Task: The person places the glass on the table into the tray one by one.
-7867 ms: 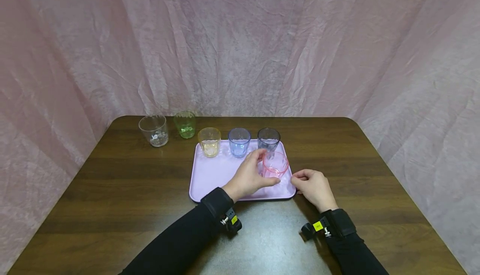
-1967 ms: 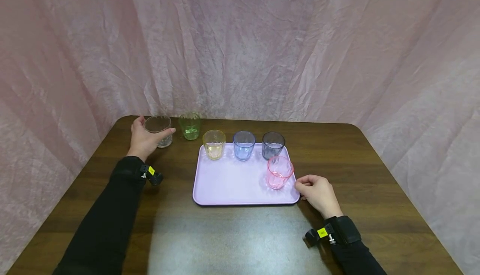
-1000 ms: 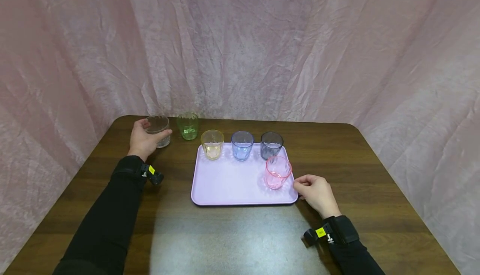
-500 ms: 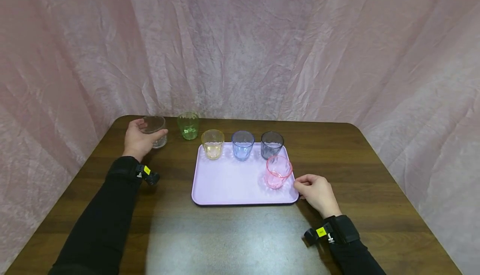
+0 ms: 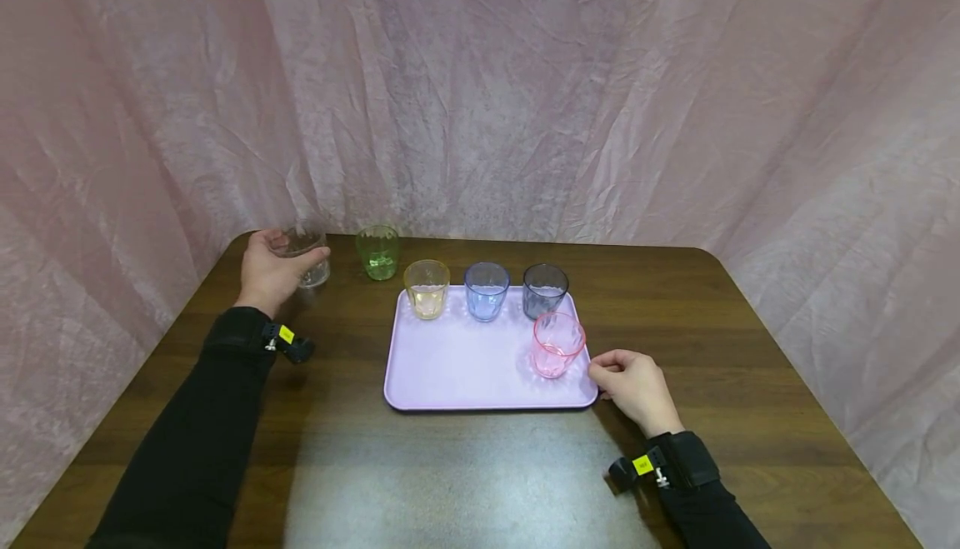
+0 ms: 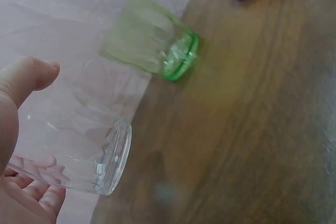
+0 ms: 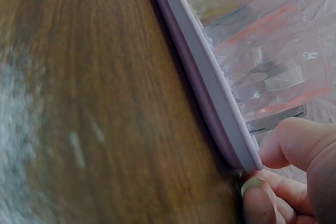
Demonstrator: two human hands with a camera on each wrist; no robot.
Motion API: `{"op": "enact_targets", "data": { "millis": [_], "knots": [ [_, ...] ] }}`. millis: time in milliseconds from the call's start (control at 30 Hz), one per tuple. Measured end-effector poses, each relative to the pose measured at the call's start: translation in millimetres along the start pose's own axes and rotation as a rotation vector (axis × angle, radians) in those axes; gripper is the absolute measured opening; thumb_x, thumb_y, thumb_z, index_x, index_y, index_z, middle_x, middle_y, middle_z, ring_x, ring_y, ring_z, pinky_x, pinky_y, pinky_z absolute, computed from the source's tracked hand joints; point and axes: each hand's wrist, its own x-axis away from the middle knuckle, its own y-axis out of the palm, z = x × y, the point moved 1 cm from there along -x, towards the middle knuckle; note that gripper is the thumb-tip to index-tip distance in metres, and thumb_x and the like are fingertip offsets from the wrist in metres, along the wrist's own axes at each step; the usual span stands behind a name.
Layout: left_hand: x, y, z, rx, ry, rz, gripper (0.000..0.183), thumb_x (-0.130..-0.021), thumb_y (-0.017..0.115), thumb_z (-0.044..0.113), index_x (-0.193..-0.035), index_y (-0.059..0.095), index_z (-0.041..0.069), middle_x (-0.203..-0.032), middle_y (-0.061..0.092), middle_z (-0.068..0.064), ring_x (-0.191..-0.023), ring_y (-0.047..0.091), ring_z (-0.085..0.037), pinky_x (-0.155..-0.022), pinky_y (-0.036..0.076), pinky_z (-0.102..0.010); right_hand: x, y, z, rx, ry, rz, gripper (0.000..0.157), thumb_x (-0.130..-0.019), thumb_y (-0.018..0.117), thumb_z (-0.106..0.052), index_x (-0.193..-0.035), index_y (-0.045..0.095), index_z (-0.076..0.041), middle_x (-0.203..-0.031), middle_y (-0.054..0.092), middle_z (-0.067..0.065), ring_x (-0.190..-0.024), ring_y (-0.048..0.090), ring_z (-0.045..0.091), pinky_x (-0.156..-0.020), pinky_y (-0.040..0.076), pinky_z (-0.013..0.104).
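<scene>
My left hand (image 5: pixel 270 270) holds a clear glass (image 5: pixel 315 272) at the back left of the table, thumb on the near side and fingers around the far side. In the left wrist view the glass's thick base (image 6: pixel 115 156) seems just off the wood. My right hand (image 5: pixel 632 386) pinches the near right corner of a lilac tray (image 5: pixel 457 374), with the thumb (image 7: pixel 294 140) at the rim and fingers below it. On the tray stand a pink glass (image 5: pixel 557 349) near that hand, and yellow (image 5: pixel 427 291), blue (image 5: pixel 486 292) and grey (image 5: pixel 543 292) glasses along the far side.
A green glass (image 5: pixel 377 253) stands upright on the brown wooden table (image 5: pixel 720 324), between the clear glass and the tray. Behind the table's far edge hangs a pink curtain (image 5: pixel 480 99).
Earlier my left hand was at the pink glass on the tray; then it went to the clear glass. Over the last half second hand and glass shifted slightly left and up. My right hand stayed put.
</scene>
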Motion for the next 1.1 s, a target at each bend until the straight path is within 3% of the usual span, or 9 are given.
{"op": "enact_targets", "data": {
  "millis": [600, 1100],
  "knots": [
    [1.7, -10.5, 36.2, 0.043, 0.020, -0.036, 0.105, -0.079, 0.082, 0.048, -0.151, 0.023, -0.001, -0.144, 0.035, -0.019, -0.124, 0.037, -0.032, -0.102, 0.037, -0.048, 2, 0.5, 0, -0.008, -0.001, 0.004, 0.014, -0.088, 0.071, -0.015, -0.093, 0.073, -0.002, -0.080, 0.069, 0.006, -0.061, 0.063, 0.016, -0.056, 0.055, 0.027],
    [6.1, -5.8, 61.4, 0.072, 0.082, -0.097, 0.105, -0.078, 0.084, 0.044, -0.151, 0.024, -0.001, -0.143, 0.035, -0.020, -0.124, 0.038, -0.033, -0.103, 0.037, -0.049, 0, 0.4, 0, -0.007, -0.003, 0.003, 0.014, -0.089, 0.071, -0.015, -0.093, 0.073, -0.002, -0.080, 0.069, 0.006, -0.061, 0.063, 0.016, -0.056, 0.056, 0.027]
  ]
}}
